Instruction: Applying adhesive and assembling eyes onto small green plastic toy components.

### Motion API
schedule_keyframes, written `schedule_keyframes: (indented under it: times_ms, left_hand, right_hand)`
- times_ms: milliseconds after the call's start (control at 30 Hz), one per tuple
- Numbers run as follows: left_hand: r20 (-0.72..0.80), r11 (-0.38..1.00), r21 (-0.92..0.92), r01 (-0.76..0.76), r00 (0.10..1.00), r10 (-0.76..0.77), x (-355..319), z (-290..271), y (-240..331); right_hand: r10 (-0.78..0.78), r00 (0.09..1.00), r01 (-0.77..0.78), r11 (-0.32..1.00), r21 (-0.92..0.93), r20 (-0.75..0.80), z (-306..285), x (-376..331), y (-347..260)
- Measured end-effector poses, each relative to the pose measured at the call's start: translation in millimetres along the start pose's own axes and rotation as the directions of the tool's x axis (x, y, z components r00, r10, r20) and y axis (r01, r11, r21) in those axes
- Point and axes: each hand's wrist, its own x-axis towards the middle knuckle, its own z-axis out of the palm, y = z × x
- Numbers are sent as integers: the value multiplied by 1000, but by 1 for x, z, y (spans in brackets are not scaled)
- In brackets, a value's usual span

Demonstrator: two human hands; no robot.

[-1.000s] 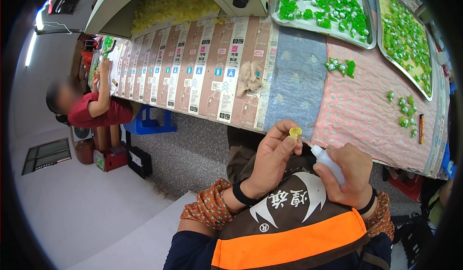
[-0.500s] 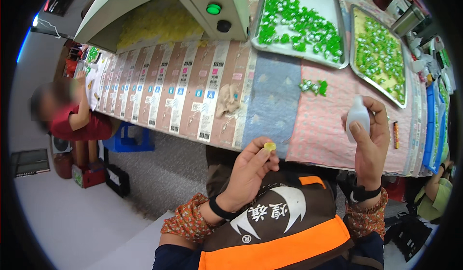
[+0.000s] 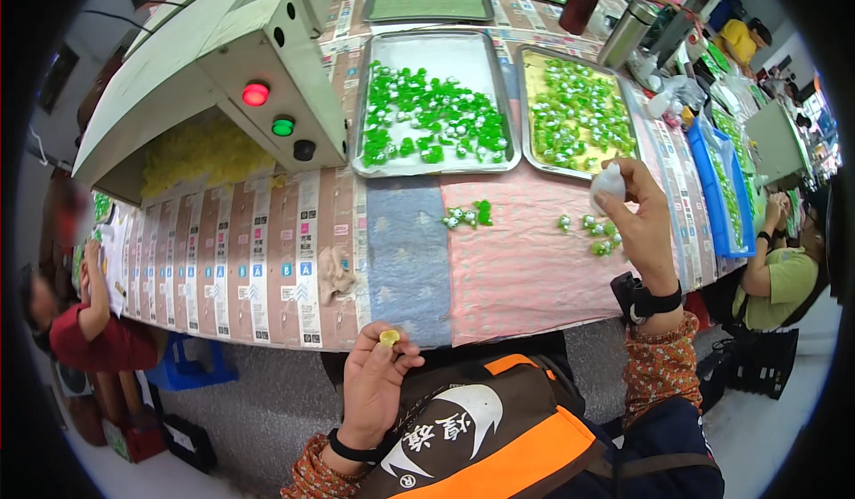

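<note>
Between the thumb and fingers of my left hand [image 3: 370,392] is a small round yellow translucent piece [image 3: 389,338], held just off the near table edge. My right hand [image 3: 646,232] grips a small white squeeze bottle [image 3: 607,189] over the pink cloth [image 3: 517,285], near the front rim of the right tray. Several small green-and-white pieces [image 3: 602,232] lie beside the right hand, partly hidden by it. Another little cluster of green-and-white pieces [image 3: 468,216] sits farther left on the same cloth.
A white tray [image 3: 436,174] and a yellow-lined tray [image 3: 524,98] hold many green-and-white pieces. On the left stands a pale machine [image 3: 205,71] with yellow pieces [image 3: 200,160] inside. A crumpled rag [image 3: 336,276], a blue bin [image 3: 735,251] and metal flask [image 3: 628,36] are around. Co-workers sit at both sides.
The view has swung right. My right hand with the bottle has moved farther over the table toward the right tray, showing pieces on the cloth. My left hand still pinches the yellow piece.
</note>
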Motion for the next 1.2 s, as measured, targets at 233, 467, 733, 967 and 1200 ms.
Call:
schedule_keyframes:
  times_ms: [233,467,733,967,1200]
  left_hand:
    - [-5,1000,26,16,1000,-15,2,-6,-2]
    - [28,998,30,54,998,-55,-1,1,-8]
    - [-32,1000,7,20,999,-20,-8,-10,-6]
    - [-9,797,473,-377,902,432,31,-22,20]
    - [-96,797,552,-244,931,352,61,-34,39]
  right_hand:
    - [130,989,-124,988,-95,64,-28,-46,28]
    - [-87,882,221,944,-244,462,16,-67,11]
    - [-44,921,61,998,-33,386,41,-56,11]
    - [-231,815,327,940,-93,531,58,-59,-16]
    - [-319,693,446,894,-37,646,101,-67,-13]
